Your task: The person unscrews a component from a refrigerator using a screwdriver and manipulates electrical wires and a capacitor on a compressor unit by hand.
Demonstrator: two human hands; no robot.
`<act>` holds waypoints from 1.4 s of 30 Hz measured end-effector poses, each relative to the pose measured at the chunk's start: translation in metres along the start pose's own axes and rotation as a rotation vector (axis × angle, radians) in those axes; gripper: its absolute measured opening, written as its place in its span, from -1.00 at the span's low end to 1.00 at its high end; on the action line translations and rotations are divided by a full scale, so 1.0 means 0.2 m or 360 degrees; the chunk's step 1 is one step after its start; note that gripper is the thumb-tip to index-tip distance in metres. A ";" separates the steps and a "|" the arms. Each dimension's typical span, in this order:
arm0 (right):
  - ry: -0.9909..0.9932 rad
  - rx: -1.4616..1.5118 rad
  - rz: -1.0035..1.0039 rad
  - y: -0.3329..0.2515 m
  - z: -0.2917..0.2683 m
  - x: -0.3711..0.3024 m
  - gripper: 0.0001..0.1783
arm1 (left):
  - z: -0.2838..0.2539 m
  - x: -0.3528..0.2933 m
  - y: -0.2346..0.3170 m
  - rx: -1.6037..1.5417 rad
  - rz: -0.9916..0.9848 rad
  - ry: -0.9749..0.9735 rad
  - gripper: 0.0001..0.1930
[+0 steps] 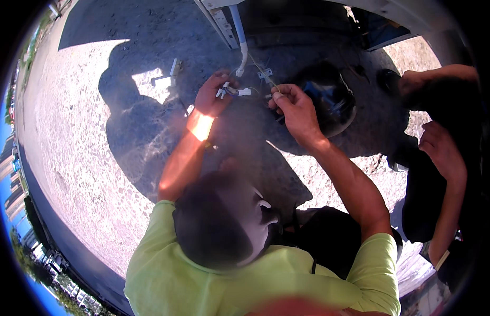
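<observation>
My left hand [213, 94] is closed around a small bunch of white wire connectors [227, 90]. A white plug [245, 92] sticks out to the right of its fingers. My right hand [295, 108] pinches a thin yellowish wire [274, 84] between thumb and fingers. This wire runs up past a small pale plate with holes [265, 74]. Just above my left hand ends a white sleeved pipe [242, 55], coming down from the equipment. How the wires join inside my left hand is hidden by the fingers.
A glossy black rounded object [332, 102] lies right of my right hand. White angled pieces [163, 81] rest on the ground at left. At right crouches another person in dark clothes, one hand [442, 150] hanging near. A pale metal frame [218, 23] stands at the top.
</observation>
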State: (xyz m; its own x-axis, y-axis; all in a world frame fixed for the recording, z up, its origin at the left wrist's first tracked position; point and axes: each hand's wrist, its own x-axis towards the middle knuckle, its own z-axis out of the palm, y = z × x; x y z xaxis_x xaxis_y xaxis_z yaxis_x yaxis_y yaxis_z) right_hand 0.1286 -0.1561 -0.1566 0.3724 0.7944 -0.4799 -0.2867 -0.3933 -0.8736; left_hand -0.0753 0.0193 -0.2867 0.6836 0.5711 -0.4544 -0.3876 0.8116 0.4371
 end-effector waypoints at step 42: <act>-0.0250 -0.0016 0.0010 0.04 -0.02 -0.03 -0.68 | 0.00 -0.45 0.03 0.1319 0.0419 0.0940 -0.75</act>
State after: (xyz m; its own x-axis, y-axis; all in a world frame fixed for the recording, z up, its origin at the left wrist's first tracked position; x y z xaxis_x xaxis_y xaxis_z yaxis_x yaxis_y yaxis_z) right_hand 0.1280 -0.1648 -0.1608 0.2280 0.8542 -0.4673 -0.2797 -0.4023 -0.8717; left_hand -0.1404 -0.0271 -0.2434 0.1425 0.8674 -0.4768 0.2166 0.4427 0.8701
